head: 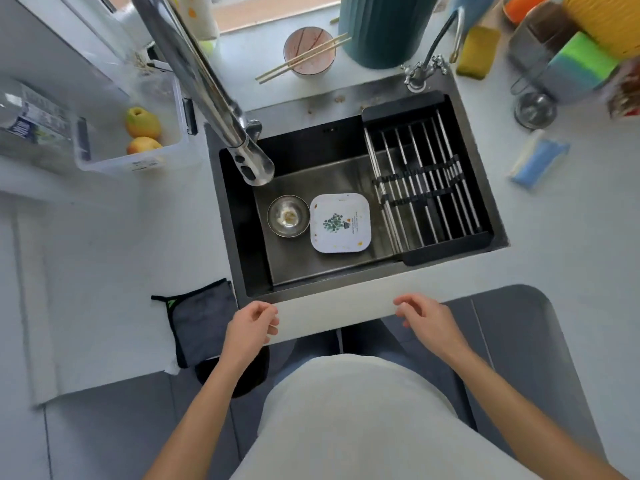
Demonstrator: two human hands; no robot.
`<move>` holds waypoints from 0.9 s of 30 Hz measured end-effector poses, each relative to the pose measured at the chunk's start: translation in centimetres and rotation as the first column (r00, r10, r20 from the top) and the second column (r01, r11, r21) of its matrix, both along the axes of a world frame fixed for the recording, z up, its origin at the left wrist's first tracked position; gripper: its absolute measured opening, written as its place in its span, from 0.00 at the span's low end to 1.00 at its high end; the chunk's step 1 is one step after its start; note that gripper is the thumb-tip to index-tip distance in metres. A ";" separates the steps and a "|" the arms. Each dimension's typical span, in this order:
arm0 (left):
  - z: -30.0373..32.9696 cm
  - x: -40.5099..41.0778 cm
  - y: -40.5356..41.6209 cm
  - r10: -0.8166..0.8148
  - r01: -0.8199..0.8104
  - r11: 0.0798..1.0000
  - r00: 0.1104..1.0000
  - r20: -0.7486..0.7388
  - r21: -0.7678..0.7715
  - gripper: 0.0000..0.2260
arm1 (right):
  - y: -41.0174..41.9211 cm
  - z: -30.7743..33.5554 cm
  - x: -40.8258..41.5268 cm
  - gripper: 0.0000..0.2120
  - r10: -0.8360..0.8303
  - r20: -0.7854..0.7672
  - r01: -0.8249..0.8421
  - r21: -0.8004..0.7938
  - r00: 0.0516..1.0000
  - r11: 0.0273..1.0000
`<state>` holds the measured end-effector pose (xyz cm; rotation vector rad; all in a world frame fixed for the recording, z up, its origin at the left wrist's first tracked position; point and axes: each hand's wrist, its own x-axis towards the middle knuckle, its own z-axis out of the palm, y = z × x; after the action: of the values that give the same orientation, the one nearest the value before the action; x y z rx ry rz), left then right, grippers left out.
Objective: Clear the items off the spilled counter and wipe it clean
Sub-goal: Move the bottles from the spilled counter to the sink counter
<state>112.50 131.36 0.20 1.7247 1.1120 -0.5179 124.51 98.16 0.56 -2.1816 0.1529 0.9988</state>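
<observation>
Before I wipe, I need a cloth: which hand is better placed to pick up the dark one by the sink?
Left. The left hand hangs right beside the cloth on the counter. The right hand is near the front edge's other end and would probably have to cross over. Both hold nothing.

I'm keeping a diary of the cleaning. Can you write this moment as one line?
left hand: empty, at counter edge | right hand: empty, at counter edge | cloth: untouched | bowl with chopsticks: behind sink
</observation>
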 end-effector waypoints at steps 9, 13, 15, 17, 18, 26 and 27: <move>0.7 -0.4 -0.9 -0.600 0.605 0.796 0.794 -0.098 0.028 0.07 | -3.3 -0.1 -5.1 0.10 -0.265 -0.036 0.262 -0.075 0.964 0.962; 0.3 1.1 -0.6 -0.799 0.804 0.594 0.591 -0.110 0.002 0.07 | -3.8 -0.5 -11.1 0.10 -0.494 -0.045 0.489 -0.089 0.868 0.868; -0.1 1.9 -0.9 -0.890 0.896 0.443 0.440 -0.123 0.003 0.07 | -3.7 -1.1 -15.4 0.10 -0.613 -0.050 0.606 -0.107 0.789 0.788; -0.4 2.7 -1.8 -0.944 0.953 0.303 0.303 -0.133 0.020 0.07 | -3.3 -1.9 -20.4 0.10 -0.705 -0.055 0.694 -0.141 0.707 0.706; -0.4 3.1 -2.4 -0.962 0.971 0.238 0.240 -0.130 0.031 0.07 | -2.9 -2.3 -23.1 0.10 -0.746 -0.068 0.732 -0.153 0.662 0.664; 0.6 2.8 -15.2 -0.945 0.943 -0.327 -0.325 -0.034 0.064 0.13 | 2.7 -3.9 -44.1 0.08 -0.971 -0.212 0.954 -0.254 0.109 0.163; 0.7 2.2 -17.1 -0.922 0.920 -0.387 -0.386 -0.029 0.067 0.14 | 3.7 -3.8 -46.0 0.08 -0.976 -0.217 0.963 -0.259 0.017 0.074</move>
<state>114.74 114.28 0.87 2.3705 -1.0188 -1.4886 78.53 101.84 -3.25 -1.2214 1.6649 0.4225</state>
